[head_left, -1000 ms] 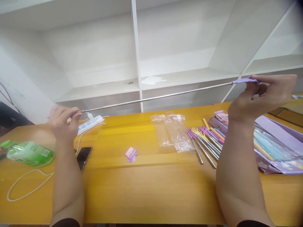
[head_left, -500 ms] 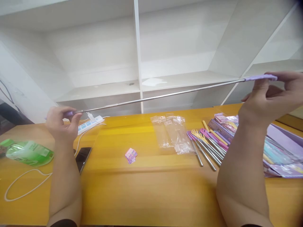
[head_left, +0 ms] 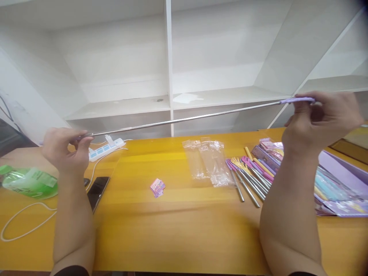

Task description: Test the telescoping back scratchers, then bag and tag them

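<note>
A telescopic back scratcher (head_left: 186, 119) with a thin silver rod is stretched out across the view above the table, its right end slightly higher. My left hand (head_left: 67, 149) is closed around its left end, where the handle is mostly hidden by the fingers. At the other end, my right hand (head_left: 319, 119) pinches the purple head. Below and left of my right hand lie several more back scratchers (head_left: 250, 178) with silver rods and pink, yellow and purple hand-shaped heads. Clear plastic bags (head_left: 212, 163) lie beside them. A few small printed cards (head_left: 158, 187) rest mid-table.
On the left are a green bottle (head_left: 30, 184), a dark phone (head_left: 97, 191), a white power strip (head_left: 106, 149) and a white cable (head_left: 17, 237). A purple box (head_left: 342, 166) with packaged items stands at right. White shelving (head_left: 169, 57) rises behind the table.
Both hands have shifted left, the right one farther, so the rod between them looks slightly shorter. The things on the table keep their places as the view shifts a little.
</note>
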Action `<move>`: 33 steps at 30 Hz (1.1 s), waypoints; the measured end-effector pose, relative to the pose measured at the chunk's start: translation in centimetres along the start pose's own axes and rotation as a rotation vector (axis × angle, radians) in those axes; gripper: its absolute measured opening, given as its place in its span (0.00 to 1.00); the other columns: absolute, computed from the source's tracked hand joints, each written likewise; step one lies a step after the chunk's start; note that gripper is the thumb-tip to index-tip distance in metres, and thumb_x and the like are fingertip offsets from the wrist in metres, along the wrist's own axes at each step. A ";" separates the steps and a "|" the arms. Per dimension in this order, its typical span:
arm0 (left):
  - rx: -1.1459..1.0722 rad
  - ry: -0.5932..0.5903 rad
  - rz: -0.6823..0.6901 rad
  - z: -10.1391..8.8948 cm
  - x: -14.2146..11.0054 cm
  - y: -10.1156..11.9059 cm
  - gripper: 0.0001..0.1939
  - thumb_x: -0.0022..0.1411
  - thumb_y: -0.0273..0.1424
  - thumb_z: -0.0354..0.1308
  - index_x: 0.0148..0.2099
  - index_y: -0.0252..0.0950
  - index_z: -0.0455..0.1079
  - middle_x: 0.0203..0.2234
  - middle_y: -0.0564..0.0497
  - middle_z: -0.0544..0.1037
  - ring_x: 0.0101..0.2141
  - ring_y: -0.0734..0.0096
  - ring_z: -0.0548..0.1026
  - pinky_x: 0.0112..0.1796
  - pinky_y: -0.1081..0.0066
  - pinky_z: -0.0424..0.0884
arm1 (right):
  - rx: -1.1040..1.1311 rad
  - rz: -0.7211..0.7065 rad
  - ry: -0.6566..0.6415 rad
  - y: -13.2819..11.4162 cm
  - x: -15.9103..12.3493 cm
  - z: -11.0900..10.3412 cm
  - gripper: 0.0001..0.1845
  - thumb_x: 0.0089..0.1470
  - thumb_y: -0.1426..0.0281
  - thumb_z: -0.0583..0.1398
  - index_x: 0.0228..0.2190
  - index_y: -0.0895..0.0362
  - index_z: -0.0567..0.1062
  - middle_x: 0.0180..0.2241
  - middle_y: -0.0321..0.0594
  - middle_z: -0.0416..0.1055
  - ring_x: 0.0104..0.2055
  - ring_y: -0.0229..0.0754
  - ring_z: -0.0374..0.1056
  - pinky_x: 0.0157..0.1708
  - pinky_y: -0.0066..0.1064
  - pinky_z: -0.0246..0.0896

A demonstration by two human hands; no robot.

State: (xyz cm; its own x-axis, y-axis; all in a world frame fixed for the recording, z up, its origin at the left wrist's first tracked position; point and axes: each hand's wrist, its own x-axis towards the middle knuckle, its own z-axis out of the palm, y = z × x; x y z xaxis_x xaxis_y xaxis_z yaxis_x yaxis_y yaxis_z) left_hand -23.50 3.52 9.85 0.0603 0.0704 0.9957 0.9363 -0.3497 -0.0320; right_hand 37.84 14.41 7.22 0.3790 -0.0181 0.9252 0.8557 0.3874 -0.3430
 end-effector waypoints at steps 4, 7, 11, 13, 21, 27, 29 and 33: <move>-0.086 -0.068 0.105 1.5 -0.6 3.3 0.11 0.62 0.41 0.73 0.38 0.42 0.78 0.25 0.55 0.81 0.23 0.72 0.67 0.32 0.64 0.67 | 0.183 -0.296 -0.009 -3.5 -0.9 0.3 0.07 0.59 0.67 0.69 0.36 0.54 0.89 0.27 0.42 0.75 0.27 0.39 0.67 0.27 0.36 0.57; -0.117 -0.111 0.017 2.3 -1.5 6.8 0.07 0.67 0.38 0.70 0.41 0.43 0.77 0.26 0.53 0.80 0.24 0.68 0.68 0.31 0.63 0.66 | 0.276 -0.341 -0.082 -7.4 -2.1 0.1 0.07 0.64 0.69 0.67 0.40 0.52 0.89 0.31 0.42 0.79 0.30 0.39 0.71 0.30 0.35 0.60; -0.100 -0.154 -0.019 2.6 -2.2 9.5 0.04 0.71 0.36 0.68 0.43 0.44 0.77 0.26 0.53 0.79 0.25 0.68 0.67 0.33 0.63 0.65 | 0.277 -0.296 -0.188 -10.2 -3.1 -0.3 0.09 0.68 0.69 0.64 0.43 0.50 0.87 0.33 0.40 0.79 0.31 0.39 0.71 0.31 0.34 0.61; -0.101 -0.147 -0.016 2.5 -2.2 9.9 0.04 0.71 0.36 0.68 0.43 0.44 0.77 0.27 0.53 0.79 0.25 0.68 0.68 0.33 0.63 0.64 | 0.286 -0.316 -0.168 -10.3 -3.1 -0.4 0.09 0.67 0.70 0.65 0.42 0.51 0.87 0.32 0.41 0.79 0.30 0.38 0.70 0.29 0.33 0.59; -0.110 -0.157 -0.014 2.4 -2.6 10.4 0.04 0.70 0.33 0.69 0.44 0.43 0.77 0.28 0.52 0.79 0.27 0.68 0.68 0.32 0.65 0.64 | 0.279 -0.380 -0.104 -9.5 -2.1 -0.5 0.08 0.66 0.70 0.66 0.40 0.55 0.88 0.30 0.43 0.79 0.29 0.37 0.70 0.28 0.33 0.60; -0.120 -0.168 0.012 3.0 -3.0 11.7 0.03 0.71 0.32 0.67 0.44 0.43 0.76 0.28 0.53 0.78 0.26 0.68 0.68 0.32 0.65 0.65 | 0.330 -0.483 -0.186 -10.4 -3.0 -0.9 0.09 0.65 0.74 0.67 0.44 0.51 0.86 0.33 0.40 0.80 0.30 0.37 0.72 0.29 0.30 0.63; -0.133 -0.178 0.041 3.3 -3.3 12.4 0.03 0.71 0.32 0.67 0.44 0.43 0.76 0.27 0.54 0.78 0.26 0.69 0.67 0.32 0.65 0.65 | 0.350 -0.537 -0.296 -11.8 -4.4 -0.8 0.11 0.65 0.75 0.67 0.46 0.50 0.85 0.35 0.40 0.81 0.31 0.37 0.73 0.30 0.29 0.63; -0.134 -0.200 0.043 3.5 -3.5 13.4 0.04 0.71 0.32 0.67 0.42 0.42 0.75 0.27 0.54 0.77 0.25 0.69 0.67 0.33 0.64 0.65 | 0.373 -0.508 -0.346 -14.8 -7.4 -0.1 0.13 0.66 0.78 0.64 0.47 0.51 0.84 0.33 0.40 0.80 0.30 0.36 0.72 0.29 0.28 0.62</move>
State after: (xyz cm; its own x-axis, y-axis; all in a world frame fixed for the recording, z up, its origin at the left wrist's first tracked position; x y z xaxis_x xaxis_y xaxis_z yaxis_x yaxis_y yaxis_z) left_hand -10.00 1.85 5.62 0.1787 0.2314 0.9563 0.8781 -0.4759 -0.0489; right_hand 22.39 8.73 5.39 -0.2208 -0.0107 0.9753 0.6956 0.6992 0.1652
